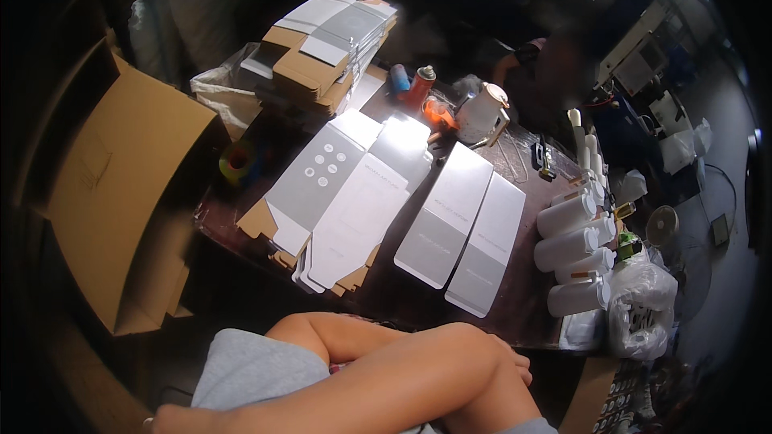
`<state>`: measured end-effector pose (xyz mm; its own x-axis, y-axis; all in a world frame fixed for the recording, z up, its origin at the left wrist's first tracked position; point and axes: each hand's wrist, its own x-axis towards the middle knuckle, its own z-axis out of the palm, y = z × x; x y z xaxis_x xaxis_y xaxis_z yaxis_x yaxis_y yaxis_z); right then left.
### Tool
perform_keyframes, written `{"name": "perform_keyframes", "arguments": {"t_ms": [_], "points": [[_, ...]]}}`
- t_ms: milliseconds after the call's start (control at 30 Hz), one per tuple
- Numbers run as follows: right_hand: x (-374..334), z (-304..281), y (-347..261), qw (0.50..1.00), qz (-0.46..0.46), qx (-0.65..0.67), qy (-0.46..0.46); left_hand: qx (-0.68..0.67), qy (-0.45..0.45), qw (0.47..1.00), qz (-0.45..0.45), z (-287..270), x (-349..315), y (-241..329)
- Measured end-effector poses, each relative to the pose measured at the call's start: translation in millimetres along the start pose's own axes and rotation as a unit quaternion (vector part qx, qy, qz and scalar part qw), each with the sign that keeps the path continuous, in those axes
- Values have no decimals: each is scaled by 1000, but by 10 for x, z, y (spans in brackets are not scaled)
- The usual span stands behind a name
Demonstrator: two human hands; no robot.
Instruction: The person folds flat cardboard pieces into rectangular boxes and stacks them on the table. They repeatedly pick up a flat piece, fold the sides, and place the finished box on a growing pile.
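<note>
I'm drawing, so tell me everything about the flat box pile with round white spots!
The flat box pile looks like thin card, grey and white with brown edges. Round white spots dot one grey panel. It lies flat on the dark table, near-end flaps sticking out, far end shining.

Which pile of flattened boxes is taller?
The far pile, beside the white bag: many layers show along its side, while the near pile lies much lower.

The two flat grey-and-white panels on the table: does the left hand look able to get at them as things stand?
Probably not: the left hand appears tucked behind the folded right arm. Unfolded, it likely could: nothing lies over the flat panels.
</note>
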<state>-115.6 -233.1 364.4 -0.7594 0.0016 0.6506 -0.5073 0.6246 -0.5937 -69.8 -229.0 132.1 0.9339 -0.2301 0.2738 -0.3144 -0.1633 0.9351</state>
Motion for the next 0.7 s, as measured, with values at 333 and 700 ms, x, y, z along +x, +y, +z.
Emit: {"name": "perform_keyframes", "arguments": {"t_ms": [333,700], "points": [[121,-101,163,990,42,10,-134,-4,35,999,-14,-47,-215,6],[382,-208,338,978,-22,-13,-205,49,30,998,6,-500,-99,-42]]}}
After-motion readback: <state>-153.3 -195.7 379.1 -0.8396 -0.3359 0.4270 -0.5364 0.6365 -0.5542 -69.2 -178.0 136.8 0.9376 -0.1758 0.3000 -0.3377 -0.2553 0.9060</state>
